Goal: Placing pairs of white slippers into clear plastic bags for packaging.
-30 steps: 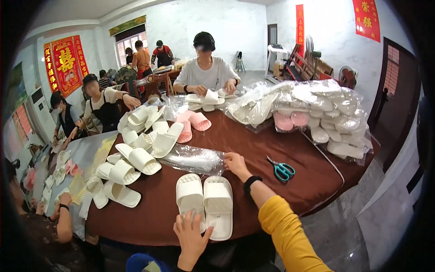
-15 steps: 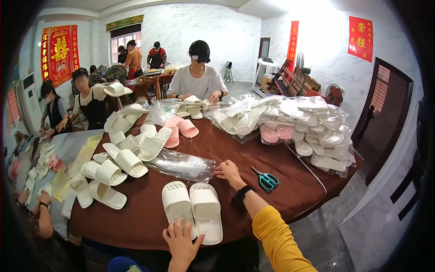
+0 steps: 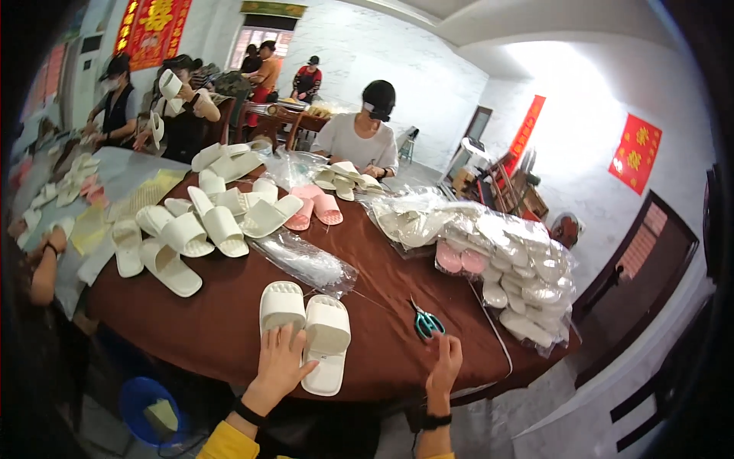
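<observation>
A pair of white slippers lies near the table's front edge, toes pointing away from me. My left hand rests on the left slipper, fingers stretched over its strap and thumb apart toward the right slipper. To the right, my right hand is at the handles of the teal-handled scissors, fingers slightly bent and not closed around them. The scissors lie on the brown cloth with their blades pointing away. Beyond the pair is a stack of clear plastic bags.
Loose white slippers are heaped at the left, with a pink pair beside them. Bagged slippers pile up at the right. A person in white works across the table. A blue bin stands below left.
My right hand has left the plastic bags and come back toward me, to the scissors. My left hand has slid further up the left slipper. The view has tilted and shifted.
</observation>
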`<state>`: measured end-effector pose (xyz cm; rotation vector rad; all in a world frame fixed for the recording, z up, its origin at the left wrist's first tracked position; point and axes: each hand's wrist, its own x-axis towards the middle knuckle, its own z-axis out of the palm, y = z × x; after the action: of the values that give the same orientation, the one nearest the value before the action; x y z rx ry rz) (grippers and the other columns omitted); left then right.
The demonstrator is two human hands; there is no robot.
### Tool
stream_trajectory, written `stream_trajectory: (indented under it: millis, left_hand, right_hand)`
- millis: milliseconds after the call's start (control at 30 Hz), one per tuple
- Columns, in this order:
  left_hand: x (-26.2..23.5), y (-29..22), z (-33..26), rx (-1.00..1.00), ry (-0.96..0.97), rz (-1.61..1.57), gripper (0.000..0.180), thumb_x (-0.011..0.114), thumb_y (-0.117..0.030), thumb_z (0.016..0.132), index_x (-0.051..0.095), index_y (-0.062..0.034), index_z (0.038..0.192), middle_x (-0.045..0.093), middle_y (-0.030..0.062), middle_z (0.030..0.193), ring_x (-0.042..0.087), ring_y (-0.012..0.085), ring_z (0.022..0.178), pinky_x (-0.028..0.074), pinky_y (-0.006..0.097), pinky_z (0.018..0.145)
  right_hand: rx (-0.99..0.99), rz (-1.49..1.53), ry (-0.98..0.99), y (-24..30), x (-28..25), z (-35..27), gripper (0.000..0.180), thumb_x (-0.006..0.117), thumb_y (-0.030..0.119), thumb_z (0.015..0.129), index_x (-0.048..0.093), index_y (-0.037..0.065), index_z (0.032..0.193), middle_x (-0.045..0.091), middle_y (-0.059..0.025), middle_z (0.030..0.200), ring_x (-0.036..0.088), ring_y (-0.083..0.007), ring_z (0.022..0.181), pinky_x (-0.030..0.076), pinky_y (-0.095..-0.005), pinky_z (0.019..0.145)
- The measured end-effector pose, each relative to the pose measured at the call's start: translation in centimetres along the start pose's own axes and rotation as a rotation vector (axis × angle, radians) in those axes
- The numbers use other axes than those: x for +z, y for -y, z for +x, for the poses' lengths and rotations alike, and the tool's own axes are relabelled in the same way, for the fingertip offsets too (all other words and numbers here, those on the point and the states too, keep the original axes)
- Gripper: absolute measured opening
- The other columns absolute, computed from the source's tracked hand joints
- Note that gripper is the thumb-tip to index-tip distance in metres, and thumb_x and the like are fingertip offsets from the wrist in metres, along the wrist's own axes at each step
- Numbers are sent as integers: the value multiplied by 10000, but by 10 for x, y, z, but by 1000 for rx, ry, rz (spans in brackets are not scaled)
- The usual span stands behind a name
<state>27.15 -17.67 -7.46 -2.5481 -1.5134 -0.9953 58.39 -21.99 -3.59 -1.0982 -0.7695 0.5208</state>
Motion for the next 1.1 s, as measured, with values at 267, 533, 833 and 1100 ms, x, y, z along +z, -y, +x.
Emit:
stream_trajectory:
  millis: [267, 533, 833, 1100]
  left_hand:
    - [14, 7, 1, 90, -13, -45, 421, 614, -319, 890, 537, -82, 1230, 435, 225, 1351, 383, 430, 1299, 275, 524, 1127]
    - [21, -6, 15, 33, -83, 52, 352, 650, -269, 825, 577, -46, 1088, 551, 134, 1080, 512, 305, 1081, 398, 450, 958]
    - [2, 1, -10, 17, -116, -142, 342, 674, -181, 810, 603, -50, 1118, 566, 125, 1160, 536, 313, 1085, 426, 422, 960]
    - [-90, -70, -45, 90, 155, -985, 382, 705, -64, 846, 628, -80, 1220, 577, 114, 1275, 628, 305, 1051, 540, 361, 847]
  right_hand:
    - [-13, -38, -120, 22, -5, -79, 87, 582, 162, 983, 549, 82, 973, 662, -103, 1085, 666, -143, 904, 524, -219, 674]
    - [-431, -99, -148, 53, 2, -118, 129, 564, 168, 972, 484, 66, 983, 609, -65, 963, 645, -139, 841, 497, -188, 560]
    - [-340, 187, 25, 102, 19, -153, 197, 637, 199, 957, 472, 93, 936, 596, -117, 872, 604, -206, 685, 543, -307, 635]
    - [-134, 146, 483, 94, 43, -173, 153, 605, 135, 972, 496, 32, 999, 625, -177, 910, 642, -229, 750, 546, -316, 685]
